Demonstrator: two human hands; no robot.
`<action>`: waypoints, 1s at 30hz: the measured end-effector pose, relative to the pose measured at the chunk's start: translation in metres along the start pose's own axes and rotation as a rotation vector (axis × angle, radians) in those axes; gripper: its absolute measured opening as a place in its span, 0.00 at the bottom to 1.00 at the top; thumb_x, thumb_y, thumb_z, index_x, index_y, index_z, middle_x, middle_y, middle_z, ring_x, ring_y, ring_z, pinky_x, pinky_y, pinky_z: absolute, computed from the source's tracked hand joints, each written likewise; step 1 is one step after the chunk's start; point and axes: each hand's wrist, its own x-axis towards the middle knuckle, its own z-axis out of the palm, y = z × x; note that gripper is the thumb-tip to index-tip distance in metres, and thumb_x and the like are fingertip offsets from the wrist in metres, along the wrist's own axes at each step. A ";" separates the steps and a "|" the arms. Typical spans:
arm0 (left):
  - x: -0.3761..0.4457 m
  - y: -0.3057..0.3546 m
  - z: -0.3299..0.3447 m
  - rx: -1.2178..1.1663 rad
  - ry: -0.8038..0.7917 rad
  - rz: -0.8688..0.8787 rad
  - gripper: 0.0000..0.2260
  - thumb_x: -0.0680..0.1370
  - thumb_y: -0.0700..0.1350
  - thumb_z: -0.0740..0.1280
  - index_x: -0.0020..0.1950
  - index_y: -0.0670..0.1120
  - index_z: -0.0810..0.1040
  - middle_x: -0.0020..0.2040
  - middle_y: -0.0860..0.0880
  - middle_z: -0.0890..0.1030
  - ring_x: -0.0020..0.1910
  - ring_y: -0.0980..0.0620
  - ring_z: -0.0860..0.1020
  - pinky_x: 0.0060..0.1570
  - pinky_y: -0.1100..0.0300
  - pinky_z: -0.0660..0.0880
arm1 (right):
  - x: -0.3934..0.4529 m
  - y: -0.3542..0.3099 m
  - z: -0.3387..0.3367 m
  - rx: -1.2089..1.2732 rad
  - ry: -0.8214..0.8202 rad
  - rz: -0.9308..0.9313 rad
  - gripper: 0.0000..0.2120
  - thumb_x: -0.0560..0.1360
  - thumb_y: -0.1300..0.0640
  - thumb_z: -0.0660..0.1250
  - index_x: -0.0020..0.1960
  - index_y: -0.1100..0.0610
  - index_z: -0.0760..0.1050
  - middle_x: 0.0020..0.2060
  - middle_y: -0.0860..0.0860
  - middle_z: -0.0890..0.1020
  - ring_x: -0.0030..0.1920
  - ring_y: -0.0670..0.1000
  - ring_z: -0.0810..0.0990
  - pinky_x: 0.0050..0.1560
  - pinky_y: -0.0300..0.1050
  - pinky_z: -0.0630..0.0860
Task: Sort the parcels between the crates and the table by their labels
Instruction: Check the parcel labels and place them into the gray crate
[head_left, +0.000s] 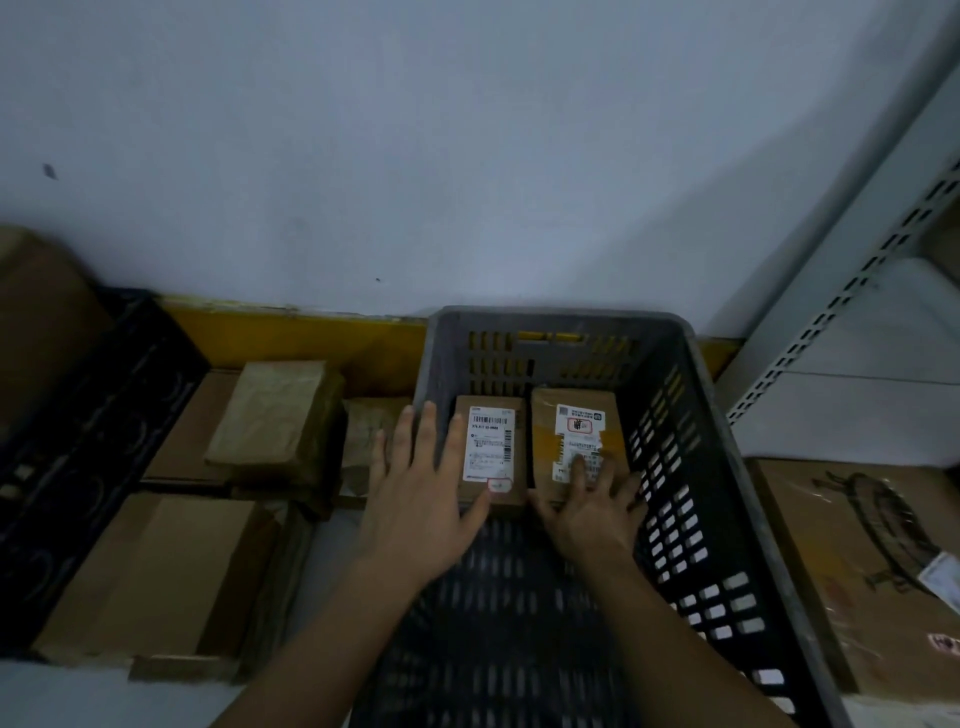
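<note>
A dark grey slotted crate (691, 395) stands in front of me. Two small brown parcels lie side by side at its far end. The left parcel (491, 441) carries a white barcode label. The right parcel (571, 431) has a torn white label with a red-framed mark. My left hand (421, 493) is spread flat with fingers apart, over the crate's left wall, its thumb touching the left parcel's near corner. My right hand (592, 504) rests with fingers spread on the right parcel's near edge and label.
Several brown parcels (275, 415) and cartons (161, 571) lie left of the crate, beside a black crate (88, 441). A large carton (872, 561) sits at right under a grey metal shelf (841, 332). A white wall with a yellow strip (291, 332) runs behind.
</note>
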 end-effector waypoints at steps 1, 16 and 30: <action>0.000 0.000 -0.001 0.001 -0.005 -0.004 0.42 0.81 0.71 0.53 0.88 0.52 0.45 0.88 0.42 0.48 0.86 0.38 0.46 0.82 0.35 0.49 | 0.000 0.000 -0.001 -0.003 -0.011 0.001 0.54 0.70 0.14 0.36 0.87 0.45 0.38 0.86 0.58 0.40 0.83 0.74 0.38 0.79 0.77 0.49; -0.024 -0.047 -0.043 -0.078 0.036 -0.205 0.41 0.80 0.75 0.48 0.87 0.56 0.43 0.88 0.47 0.41 0.86 0.44 0.39 0.83 0.35 0.44 | -0.051 -0.050 -0.078 0.055 0.348 -0.302 0.42 0.81 0.25 0.37 0.88 0.47 0.50 0.87 0.57 0.41 0.86 0.64 0.38 0.83 0.70 0.46; -0.101 -0.210 -0.029 -0.113 -0.074 -0.295 0.46 0.76 0.79 0.49 0.87 0.55 0.45 0.87 0.41 0.45 0.86 0.37 0.44 0.81 0.31 0.49 | -0.180 -0.219 -0.087 0.078 0.388 -0.481 0.42 0.81 0.25 0.40 0.88 0.47 0.47 0.87 0.57 0.43 0.86 0.63 0.39 0.84 0.69 0.44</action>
